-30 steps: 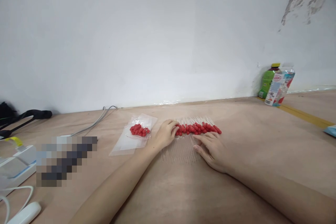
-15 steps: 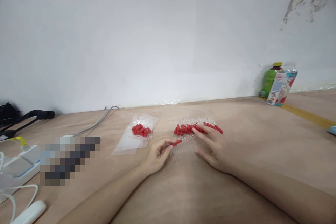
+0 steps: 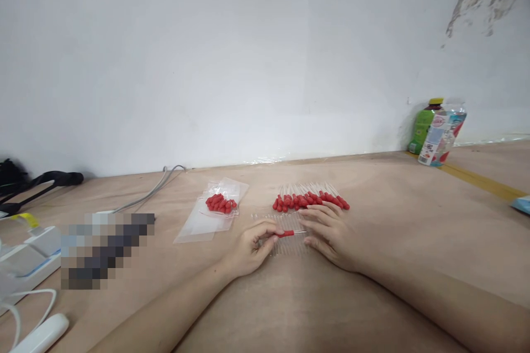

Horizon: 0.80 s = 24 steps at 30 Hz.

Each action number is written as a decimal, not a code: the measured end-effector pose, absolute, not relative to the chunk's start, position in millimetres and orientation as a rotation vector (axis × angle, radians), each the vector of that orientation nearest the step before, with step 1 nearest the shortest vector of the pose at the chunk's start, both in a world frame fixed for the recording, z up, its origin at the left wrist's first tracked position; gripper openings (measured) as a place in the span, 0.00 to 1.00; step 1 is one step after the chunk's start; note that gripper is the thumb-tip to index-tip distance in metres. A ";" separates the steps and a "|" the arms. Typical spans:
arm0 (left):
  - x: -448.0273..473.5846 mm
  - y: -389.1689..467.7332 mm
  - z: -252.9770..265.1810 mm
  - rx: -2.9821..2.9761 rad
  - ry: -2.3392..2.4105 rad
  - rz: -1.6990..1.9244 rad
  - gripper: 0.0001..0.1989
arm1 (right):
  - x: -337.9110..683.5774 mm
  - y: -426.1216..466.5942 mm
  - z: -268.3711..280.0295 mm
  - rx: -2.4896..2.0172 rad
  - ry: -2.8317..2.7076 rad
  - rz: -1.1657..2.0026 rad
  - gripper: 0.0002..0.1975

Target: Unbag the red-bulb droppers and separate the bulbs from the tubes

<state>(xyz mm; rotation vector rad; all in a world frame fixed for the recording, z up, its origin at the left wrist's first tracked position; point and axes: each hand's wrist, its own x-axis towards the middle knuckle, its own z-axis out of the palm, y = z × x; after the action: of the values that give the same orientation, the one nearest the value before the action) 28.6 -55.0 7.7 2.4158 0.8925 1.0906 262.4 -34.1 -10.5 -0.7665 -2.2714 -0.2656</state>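
Observation:
Between the thumb and fingers of my left hand (image 3: 255, 242) is a small red cylindrical cap (image 3: 286, 234), held level. A thin pale rod sticks out of the cap toward the right. My right hand (image 3: 337, 234) lies beside the rod's far end, its fingers stretched and thumb apart; I cannot tell whether they touch the rod. Beneath both hands lies a row of thin clear tubes (image 3: 290, 248), partly covered. Just behind them is a row of pale sticks with red ends (image 3: 310, 198); the right fingertips are close to its front edge.
To the left, a pile of red caps (image 3: 221, 203) sits on clear plastic bags (image 3: 199, 230). A power strip (image 3: 31, 267) with cables and a blurred-out object (image 3: 103, 253) take up the left side. Two bottles (image 3: 439, 132) stand by the wall at the back right.
My left hand has moved slightly right and nearer me with the red cap, which is now more level. My right fingers have drawn back from the red ends.

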 end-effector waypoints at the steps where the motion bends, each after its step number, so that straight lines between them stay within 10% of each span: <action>1: 28.4 -55.1 7.6 2.415 0.890 1.092 0.09 | 262.2 -34.7 -9.9 -0.765 -2.282 -0.260 0.10; 10: 36.5 -54.7 6.2 2.749 0.952 1.035 0.19 | 260.1 -32.7 -14.1 -0.683 -2.216 -0.270 0.07; 24: 49.5 -50.2 0.4 2.951 0.986 1.155 0.08 | 251.7 -30.8 -19.9 -0.579 -2.247 -0.178 0.12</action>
<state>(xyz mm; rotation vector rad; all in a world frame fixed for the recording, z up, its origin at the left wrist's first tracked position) 49.5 -50.2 0.4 2.9514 0.9856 1.1549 251.7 -30.8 -19.9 -0.5795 -2.2473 -0.1777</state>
